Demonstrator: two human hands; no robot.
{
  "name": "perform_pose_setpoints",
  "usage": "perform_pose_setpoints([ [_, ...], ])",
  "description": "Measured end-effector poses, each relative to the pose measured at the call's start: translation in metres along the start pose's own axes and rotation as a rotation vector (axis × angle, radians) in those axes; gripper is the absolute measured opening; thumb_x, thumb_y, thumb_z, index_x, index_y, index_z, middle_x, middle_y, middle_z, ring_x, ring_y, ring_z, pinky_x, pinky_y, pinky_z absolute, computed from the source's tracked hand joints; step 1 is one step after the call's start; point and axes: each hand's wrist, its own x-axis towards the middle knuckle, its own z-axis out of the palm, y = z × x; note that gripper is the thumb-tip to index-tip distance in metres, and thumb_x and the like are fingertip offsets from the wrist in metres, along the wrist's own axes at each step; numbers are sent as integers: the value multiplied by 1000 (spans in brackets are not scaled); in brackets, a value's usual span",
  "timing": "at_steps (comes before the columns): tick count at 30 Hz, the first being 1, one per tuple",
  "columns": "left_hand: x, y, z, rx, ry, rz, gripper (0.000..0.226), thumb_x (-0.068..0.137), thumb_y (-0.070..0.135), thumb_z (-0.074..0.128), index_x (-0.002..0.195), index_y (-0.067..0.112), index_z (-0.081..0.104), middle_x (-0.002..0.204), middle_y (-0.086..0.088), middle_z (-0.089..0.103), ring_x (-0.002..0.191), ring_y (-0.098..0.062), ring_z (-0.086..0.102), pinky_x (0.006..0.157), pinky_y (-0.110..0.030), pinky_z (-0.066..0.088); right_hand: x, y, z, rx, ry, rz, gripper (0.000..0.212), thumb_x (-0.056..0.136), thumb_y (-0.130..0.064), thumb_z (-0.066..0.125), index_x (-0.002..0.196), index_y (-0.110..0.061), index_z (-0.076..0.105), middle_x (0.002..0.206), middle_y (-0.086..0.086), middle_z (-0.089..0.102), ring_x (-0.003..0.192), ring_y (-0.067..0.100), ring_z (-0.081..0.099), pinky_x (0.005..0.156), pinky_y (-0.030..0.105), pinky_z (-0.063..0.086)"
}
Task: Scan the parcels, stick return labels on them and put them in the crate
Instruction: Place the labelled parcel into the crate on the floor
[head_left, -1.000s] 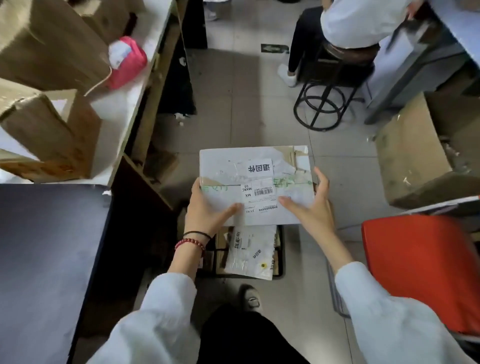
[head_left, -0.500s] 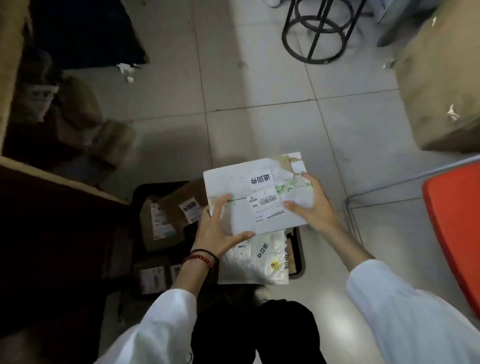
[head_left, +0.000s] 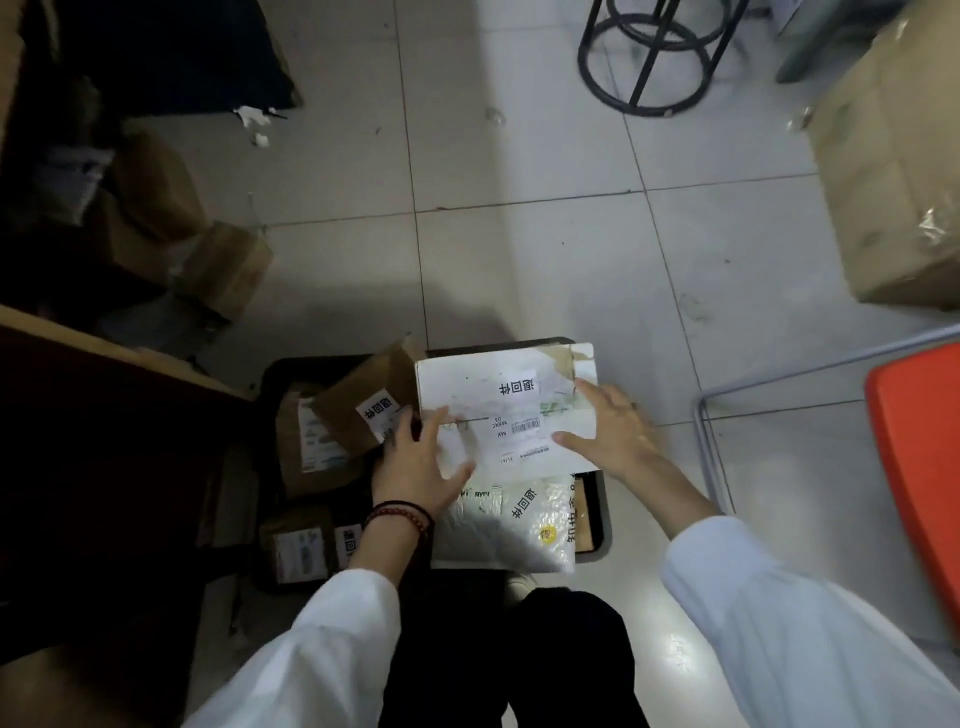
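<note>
The white box (head_left: 504, 410) is at the 12 o'clock end of the black crate (head_left: 601, 525). It looks light and stiff, so its short sides are good to hold. The left hand (head_left: 415, 467) lies spread on its 8 o'clock corner and the right hand (head_left: 613, 431) lies flat at 4 o'clock, neither gripping. A soft bubble bag (head_left: 514, 525) sits at 6 o'clock

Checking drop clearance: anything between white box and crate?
No lid or barrier. The white box hangs over the crate, but parcels lie in it: a white mailer under the box's near edge, a tilted brown box at its left. It likely lands on them.
</note>
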Motion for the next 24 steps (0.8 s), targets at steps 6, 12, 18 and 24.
perform_pose_setpoints([
  [6,-73,32,-128,155,145,-77,39,88,50,52,121,31,52,128,4,55,124,-22,42,96,-36,36,-88,-67,-94,-131,93,-137,74,85,-68,50,147,-33,30,146,-1,37,132,24,37,105,38,36],
  [12,-182,51,-256,196,475,-72,34,84,47,56,110,26,60,107,2,64,105,-25,54,82,-36,40,-194,-181,-180,-227,187,-543,64,87,-67,46,141,-35,40,133,-5,48,126,21,43,98,36,37],
  [18,-299,22,-338,196,720,-242,33,88,48,52,113,27,59,108,2,64,107,-25,55,81,-37,40,-285,-285,-215,-298,258,-899,53,89,-64,46,130,-32,49,130,-4,51,123,20,45,97,39,38],
  [24,-445,-40,-345,131,863,-574,34,87,51,52,112,29,58,109,8,65,108,-22,55,83,-35,38,-396,-361,-185,-382,194,-1222,45,91,-55,49,129,-29,50,128,-3,53,123,22,46,99,40,39],
])
